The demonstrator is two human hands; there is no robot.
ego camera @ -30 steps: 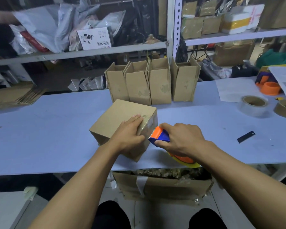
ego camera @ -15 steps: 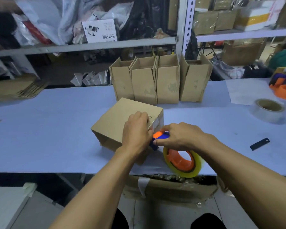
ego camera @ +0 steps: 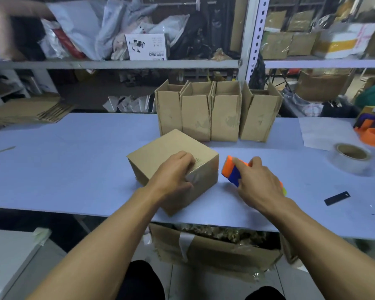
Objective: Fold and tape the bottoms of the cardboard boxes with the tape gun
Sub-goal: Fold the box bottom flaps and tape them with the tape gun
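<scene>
From where I sit, most of the tape gun [ego camera: 233, 171] is hidden under my right hand [ego camera: 256, 182]; I see only its orange and blue head and a sliver of yellow-green past the wrist, and the fingers are curled round it just right of the box [ego camera: 173, 169]. My left hand [ego camera: 171, 176] covers the box's near right top edge, fingers bent over the strip of clear tape there, thumb down the side; how far the tape runs beneath the palm I cannot tell. The box sits near the front edge of the tabletop [ego camera: 63, 165], about the middle. Behind it four open boxes [ego camera: 217, 113] stand in a row toward the back edge. At the right edge lie a tape roll [ego camera: 351, 158], a black strip [ego camera: 337, 198] and orange parts [ego camera: 372, 135], cut off. A carton [ego camera: 214, 250] shows below the front edge, half hidden.
</scene>
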